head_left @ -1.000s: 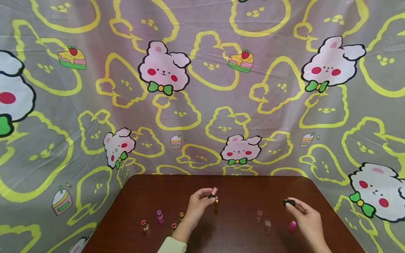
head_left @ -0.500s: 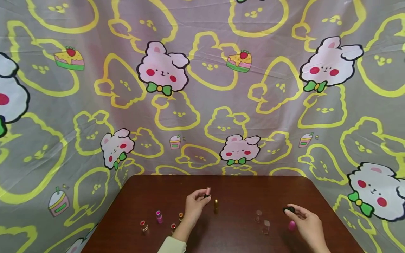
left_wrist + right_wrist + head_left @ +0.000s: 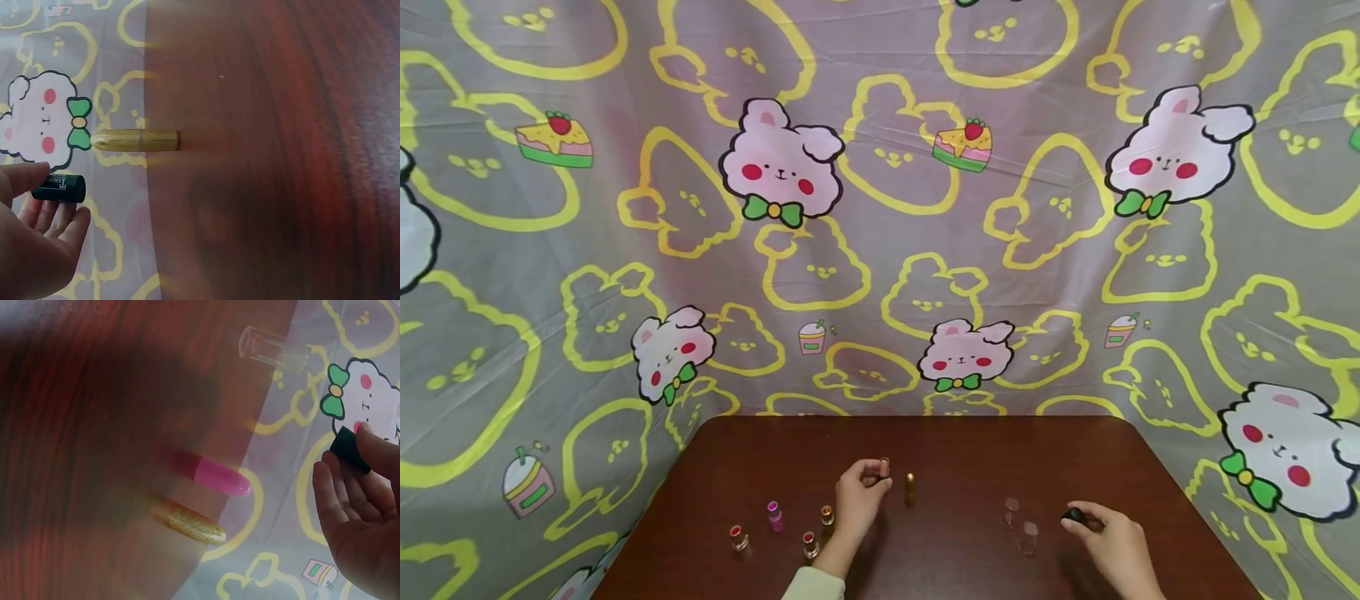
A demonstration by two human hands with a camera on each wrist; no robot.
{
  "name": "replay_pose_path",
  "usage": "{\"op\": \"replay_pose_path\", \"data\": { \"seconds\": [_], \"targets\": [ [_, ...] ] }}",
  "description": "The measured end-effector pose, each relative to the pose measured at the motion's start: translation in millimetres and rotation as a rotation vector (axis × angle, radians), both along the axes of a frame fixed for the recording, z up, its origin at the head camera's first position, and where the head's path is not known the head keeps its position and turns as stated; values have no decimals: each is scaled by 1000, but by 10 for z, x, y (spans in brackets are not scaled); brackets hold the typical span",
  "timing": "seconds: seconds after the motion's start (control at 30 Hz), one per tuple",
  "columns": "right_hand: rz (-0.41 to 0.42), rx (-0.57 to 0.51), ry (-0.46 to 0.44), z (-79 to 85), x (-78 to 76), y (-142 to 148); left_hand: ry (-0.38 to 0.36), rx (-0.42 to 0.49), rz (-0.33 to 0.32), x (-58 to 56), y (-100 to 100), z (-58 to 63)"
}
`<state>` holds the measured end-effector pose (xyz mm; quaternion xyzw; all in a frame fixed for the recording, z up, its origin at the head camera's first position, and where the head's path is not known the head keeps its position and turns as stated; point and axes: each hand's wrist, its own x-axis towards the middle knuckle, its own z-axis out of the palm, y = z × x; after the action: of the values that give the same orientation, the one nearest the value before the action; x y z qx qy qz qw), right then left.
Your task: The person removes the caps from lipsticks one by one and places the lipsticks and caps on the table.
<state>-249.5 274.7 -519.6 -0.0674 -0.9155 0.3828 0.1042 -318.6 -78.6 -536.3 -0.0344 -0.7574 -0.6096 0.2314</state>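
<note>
My left hand (image 3: pixel 859 504) pinches a lipstick (image 3: pixel 884 469) with a black, lettered base and a copper-pink upper part, just left of a gold bullet-shaped tube (image 3: pixel 911 485) standing on the table. The left wrist view shows the thumb and fingers around the black base (image 3: pixel 62 188); the lipstick's top is hidden there. On the right, my right hand (image 3: pixel 1117 546) holds a small black cap (image 3: pixel 1073 515) between thumb and fingers. Below it, the right wrist view shows a pink cap (image 3: pixel 222 477) and a gold cap (image 3: pixel 197 525); both are hidden in the head view.
Several uncapped lipsticks stand at the left of the brown table (image 3: pixel 970 454), among them a magenta one (image 3: pixel 775 516) and a red-topped one (image 3: pixel 739 537). Two clear caps (image 3: pixel 1028 538) stand right of the middle. A patterned cloth (image 3: pixel 880 250) hangs around the table.
My left hand has moved left and down with the lipstick, away from the gold tube, and the lipstick is more upright. My right hand has come lower and nearer with the black cap.
</note>
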Motion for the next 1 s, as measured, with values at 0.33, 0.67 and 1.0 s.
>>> {"op": "replay_pose_path", "data": {
  "seconds": [0.33,0.67,1.0],
  "targets": [
    [92,108,-19,-110,-18,-69,-57,-39,35,20,-14,-86],
    [169,235,-106,-216,-69,-82,-71,-83,54,5,-23,-150],
    [179,296,-81,-318,-64,-76,-48,-98,56,-1,3,-192]
  ]
}}
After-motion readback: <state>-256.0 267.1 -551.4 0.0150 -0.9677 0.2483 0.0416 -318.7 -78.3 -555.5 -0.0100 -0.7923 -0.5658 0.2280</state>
